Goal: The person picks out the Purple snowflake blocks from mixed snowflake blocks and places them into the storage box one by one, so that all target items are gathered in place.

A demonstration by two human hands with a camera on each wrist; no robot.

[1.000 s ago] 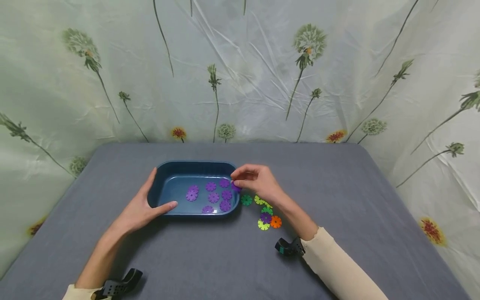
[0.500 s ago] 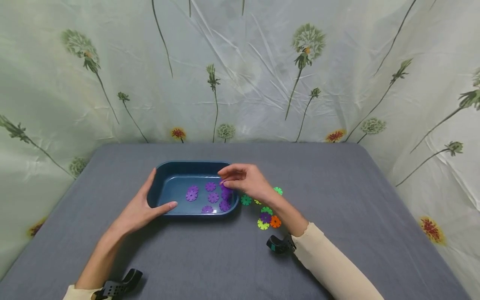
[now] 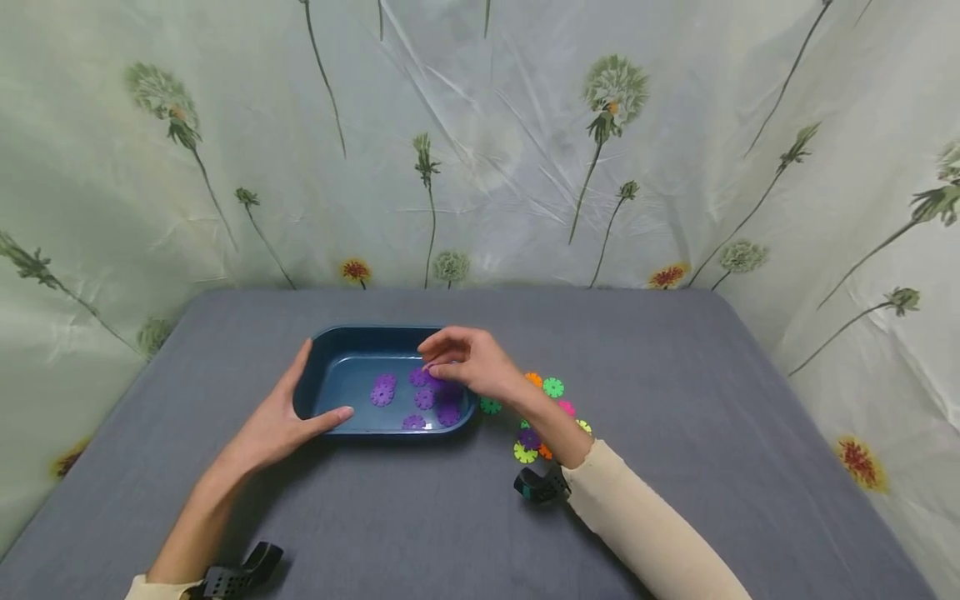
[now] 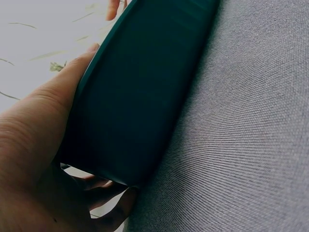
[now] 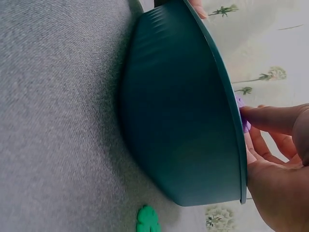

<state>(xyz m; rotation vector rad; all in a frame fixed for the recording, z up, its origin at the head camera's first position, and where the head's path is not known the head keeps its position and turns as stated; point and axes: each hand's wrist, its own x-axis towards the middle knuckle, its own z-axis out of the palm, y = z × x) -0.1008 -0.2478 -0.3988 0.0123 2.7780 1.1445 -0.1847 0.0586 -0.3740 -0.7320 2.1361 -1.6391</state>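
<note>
My left hand [image 3: 277, 421] grips the left end of a blue oblong plastic tub [image 3: 341, 387], its thumb over the front rim. In the left wrist view, the fingers reach round the tub's end. My right hand [image 3: 480, 367] is over the tub's right part, pinching a purple notched disc [image 5: 246, 126] between thumb and fingers. That disc is partly hidden by the tub's rim in the right wrist view. Several purple notched discs [image 3: 383, 390] lie flat on the tub's floor, left of and below the right hand.
Right of the tub, loose notched discs lie on the grey cloth-covered table [image 3: 420, 517]: a dark green one [image 3: 491, 405], a light green one [image 3: 553, 387], a yellow one [image 3: 525, 452], a purple one [image 3: 529, 438] and others. My right forearm covers part of them. A flowered curtain [image 3: 510, 167] hangs behind.
My right hand has moved left from the tub's right rim to above its inside, carrying the purple disc. More loose discs show beside the forearm. The left hand holds its place.
</note>
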